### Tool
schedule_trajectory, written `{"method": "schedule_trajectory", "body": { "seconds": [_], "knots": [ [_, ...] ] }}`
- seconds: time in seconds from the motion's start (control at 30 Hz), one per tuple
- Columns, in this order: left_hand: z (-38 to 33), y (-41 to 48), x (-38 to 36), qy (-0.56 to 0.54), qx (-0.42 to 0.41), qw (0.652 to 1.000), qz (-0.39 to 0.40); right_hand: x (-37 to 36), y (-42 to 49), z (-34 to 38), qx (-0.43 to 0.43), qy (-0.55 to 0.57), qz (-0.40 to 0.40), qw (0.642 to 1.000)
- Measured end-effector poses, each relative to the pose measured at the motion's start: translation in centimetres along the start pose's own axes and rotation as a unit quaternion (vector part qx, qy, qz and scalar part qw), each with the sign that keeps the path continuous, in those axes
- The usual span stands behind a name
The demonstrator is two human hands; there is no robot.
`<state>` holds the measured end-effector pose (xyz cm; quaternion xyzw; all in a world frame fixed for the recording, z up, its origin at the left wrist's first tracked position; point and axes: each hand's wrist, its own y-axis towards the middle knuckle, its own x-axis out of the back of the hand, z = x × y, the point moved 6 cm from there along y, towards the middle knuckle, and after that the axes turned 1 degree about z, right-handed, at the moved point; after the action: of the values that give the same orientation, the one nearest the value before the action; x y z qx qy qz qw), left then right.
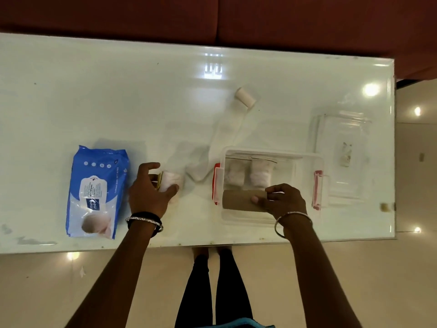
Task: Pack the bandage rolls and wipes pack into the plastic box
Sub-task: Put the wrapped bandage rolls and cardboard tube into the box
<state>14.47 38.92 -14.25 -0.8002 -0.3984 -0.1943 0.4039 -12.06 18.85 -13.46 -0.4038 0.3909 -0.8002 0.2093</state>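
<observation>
- Over the clear plastic box [272, 153] on the white glossy tabletop [118, 102], the right hand [282, 200] is clamped on a brown cardboard-coloured bandage roll [238, 201]
- Two white bandage rolls [260, 175] lie inside (blurred)
- Left hand [147, 190] curls around a small white bandage roll [169, 179], just beside the blue wipes pack [97, 190]
- A partly unrolled white bandage [244, 97] lies behind the box

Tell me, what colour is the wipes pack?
Blue with white print, seen from the head view: wipes pack.
</observation>
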Motion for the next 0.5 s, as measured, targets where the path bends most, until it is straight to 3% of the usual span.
{"method": "schedule_trajectory", "body": {
  "seconds": [0.2, 0.33, 0.43, 0.5],
  "knots": [
    [0.5, -0.3, -0.8, 0.006, 0.008, 1.000, 0.010, -1.0, 0.2, 1.0, 0.029, -0.147, -0.068, 0.986],
    [0.0, -0.8, -0.1, -0.072, 0.047, 0.996, -0.004, -0.4, -1.1, 2.3, 0.075, -0.245, -0.108, 0.961],
    [-1.6, -1.8, 0.4, -0.206, 0.093, 0.974, 0.024, 0.3, -4.1, 4.6, 0.195, -0.184, -0.154, 0.951],
    [-3.7, -3.1, 0.4, -0.302, 0.099, 0.945, 0.080, -0.2, -6.1, 6.3, 0.249, -0.101, -0.097, 0.958]
  ]
}}
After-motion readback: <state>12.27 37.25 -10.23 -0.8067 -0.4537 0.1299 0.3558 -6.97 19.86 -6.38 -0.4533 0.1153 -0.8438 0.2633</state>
